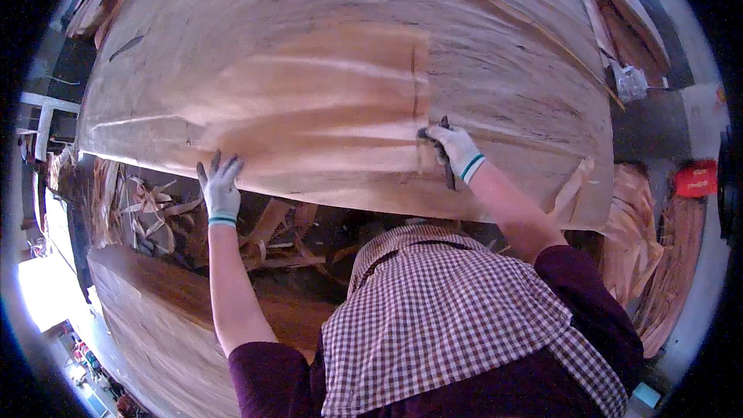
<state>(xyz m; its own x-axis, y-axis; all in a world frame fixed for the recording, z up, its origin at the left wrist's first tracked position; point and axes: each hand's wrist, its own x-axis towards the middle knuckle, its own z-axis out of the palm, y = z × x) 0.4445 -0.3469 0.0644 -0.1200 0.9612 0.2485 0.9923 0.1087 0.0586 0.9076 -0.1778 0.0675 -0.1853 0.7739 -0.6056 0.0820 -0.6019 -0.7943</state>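
Note:
A large pale brown sheet of wood veneer (503, 70) lies before me, its near edge running across in front of my body. On it is a smoother, orange-tan piece of veneer (333, 101) with a straight right edge. My left hand (222, 187), in a white glove with dark fingertips, rests at the near edge of the sheets with its fingers spread. My gloved right hand (457, 147) is closed round a dark, narrow knife-like tool (450, 176) beside the straight edge of the orange-tan piece. The fingers partly hide the tool.
Torn veneer strips (155, 213) lie below the near edge at left. Another veneer stack (155, 333) is at lower left. Crumpled veneer (631, 224) hangs at right, near a red object (696, 178). A clear plastic bag (631, 81) is at upper right.

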